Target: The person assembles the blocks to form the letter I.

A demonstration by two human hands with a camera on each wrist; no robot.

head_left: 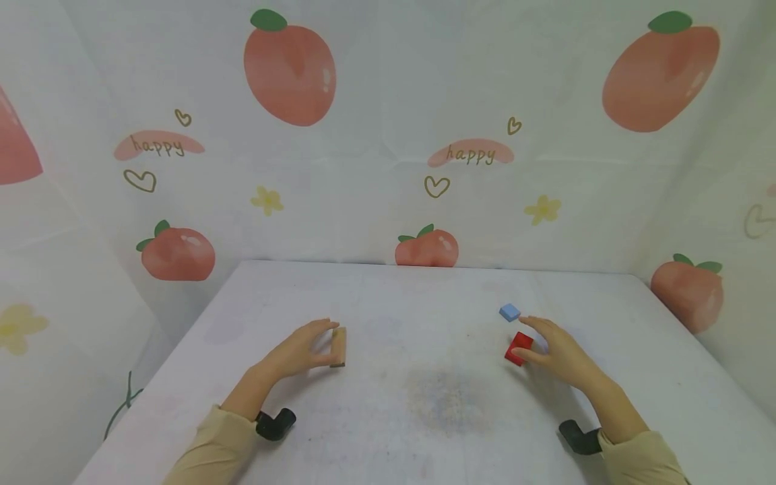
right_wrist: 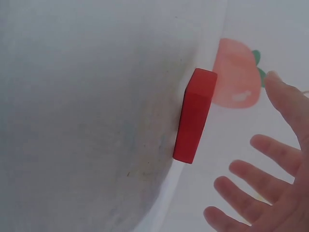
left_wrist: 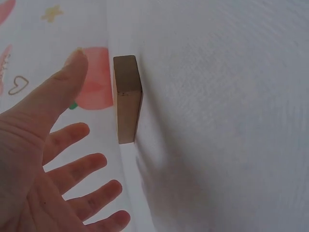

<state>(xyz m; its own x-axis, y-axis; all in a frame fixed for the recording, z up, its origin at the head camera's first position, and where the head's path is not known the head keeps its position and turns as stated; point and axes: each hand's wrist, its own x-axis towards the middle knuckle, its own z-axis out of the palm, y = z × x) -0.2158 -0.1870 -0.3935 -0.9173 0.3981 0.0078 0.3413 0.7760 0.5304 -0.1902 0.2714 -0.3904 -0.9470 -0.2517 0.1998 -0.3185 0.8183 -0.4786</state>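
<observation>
A plain wooden block (head_left: 341,345), rectangular with a dark end, lies on the table at the left of the middle. My left hand (head_left: 303,349) is beside it, thumb and fingers spread apart; in the left wrist view a gap shows between the fingers (left_wrist: 91,164) and the block (left_wrist: 128,106). Toward the right lies a red block (head_left: 519,348). My right hand (head_left: 558,353) hovers over its right side with thumb and fingers parted. The right wrist view shows the red block (right_wrist: 195,116) apart from the spread fingers (right_wrist: 256,179). A small blue block (head_left: 510,312) sits just behind the red one.
The white table (head_left: 412,303) ends at a cloth backdrop (head_left: 376,188) printed with peaches, hearts and flowers. A dark smudge (head_left: 448,401) marks the table's middle. Black wrist mounts (head_left: 275,424) stick out near both sleeves. A thin green cord (head_left: 126,402) hangs past the left edge.
</observation>
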